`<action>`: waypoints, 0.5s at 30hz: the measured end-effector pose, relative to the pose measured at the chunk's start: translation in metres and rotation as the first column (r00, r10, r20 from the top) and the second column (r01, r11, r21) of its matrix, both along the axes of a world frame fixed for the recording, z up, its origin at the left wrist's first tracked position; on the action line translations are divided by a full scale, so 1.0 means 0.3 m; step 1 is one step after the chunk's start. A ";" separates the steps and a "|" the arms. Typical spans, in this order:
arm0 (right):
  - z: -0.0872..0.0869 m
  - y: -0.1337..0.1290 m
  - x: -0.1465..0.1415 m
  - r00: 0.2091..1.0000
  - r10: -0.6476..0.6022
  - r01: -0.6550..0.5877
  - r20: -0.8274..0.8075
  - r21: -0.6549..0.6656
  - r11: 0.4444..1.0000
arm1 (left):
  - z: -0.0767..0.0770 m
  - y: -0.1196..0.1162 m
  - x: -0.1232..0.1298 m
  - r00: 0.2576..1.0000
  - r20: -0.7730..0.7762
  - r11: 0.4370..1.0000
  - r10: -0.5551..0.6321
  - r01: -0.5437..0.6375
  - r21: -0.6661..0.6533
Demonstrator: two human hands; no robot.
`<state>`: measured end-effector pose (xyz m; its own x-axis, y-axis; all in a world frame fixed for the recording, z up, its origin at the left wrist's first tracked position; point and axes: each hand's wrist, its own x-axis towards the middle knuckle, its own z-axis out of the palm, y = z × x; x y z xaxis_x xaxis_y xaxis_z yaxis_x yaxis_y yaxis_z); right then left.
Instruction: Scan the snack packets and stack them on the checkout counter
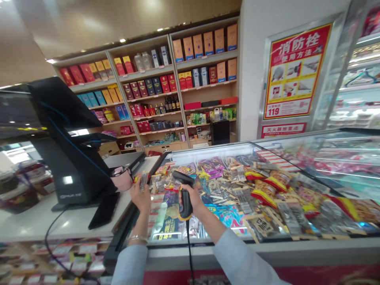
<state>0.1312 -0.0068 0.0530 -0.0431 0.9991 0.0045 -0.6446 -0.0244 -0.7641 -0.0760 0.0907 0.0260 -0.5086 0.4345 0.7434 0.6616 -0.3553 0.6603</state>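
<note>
A small clear snack packet (144, 181) is pinched upright in the raised fingers of my left hand (140, 196), beside the pink cup (121, 179). My right hand (192, 198) is wrapped round the handle of a black barcode scanner (186, 202), whose head points left toward the packet and whose cable hangs down. Both hands are above the left part of a glass-topped freezer case (204, 151). Many small snack packets (213, 186) lie heaped on it, with red and yellow noodle bags (264, 192) to the right.
At the left, a black checkout terminal (71, 166) stands on a white counter (18, 229) with a black phone (104, 209) and plastic tubs (20, 186). Shelves of boxed goods (148, 87) line the back. A framed red poster (297, 75) hangs at the right.
</note>
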 end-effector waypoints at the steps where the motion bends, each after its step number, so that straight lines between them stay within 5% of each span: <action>1: 0.016 -0.014 0.017 1.000 -0.005 0.005 0.003 0.011 1.000 | 0.020 -0.005 0.006 1.000 0.015 1.000 0.013 -0.013 0.012; 4: 0.073 -0.061 0.091 0.999 -0.035 0.033 0.020 0.073 0.997 | 0.084 -0.019 0.088 0.996 0.064 0.998 -0.059 0.058 0.019; 7: 0.131 -0.113 0.204 0.995 -0.098 0.095 0.014 0.128 0.987 | 0.136 -0.040 0.281 0.961 0.110 0.964 -0.252 0.259 -0.054; 12: 0.177 -0.221 0.473 0.958 -0.283 0.286 -0.039 0.132 0.949 | 0.184 -0.104 0.713 0.800 0.056 0.782 -0.597 0.596 -0.180; 15: 0.175 -0.288 0.651 0.921 -0.382 0.388 -0.077 0.076 0.919 | 0.203 -0.127 0.950 0.690 0.226 0.635 -0.687 0.722 -0.274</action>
<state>0.3266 -0.0932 0.1055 0.3480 0.9338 0.0837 -0.6349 0.3004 -0.7118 0.2091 0.0525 0.0868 -0.0038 0.8876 0.4607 0.2298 -0.4476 0.8642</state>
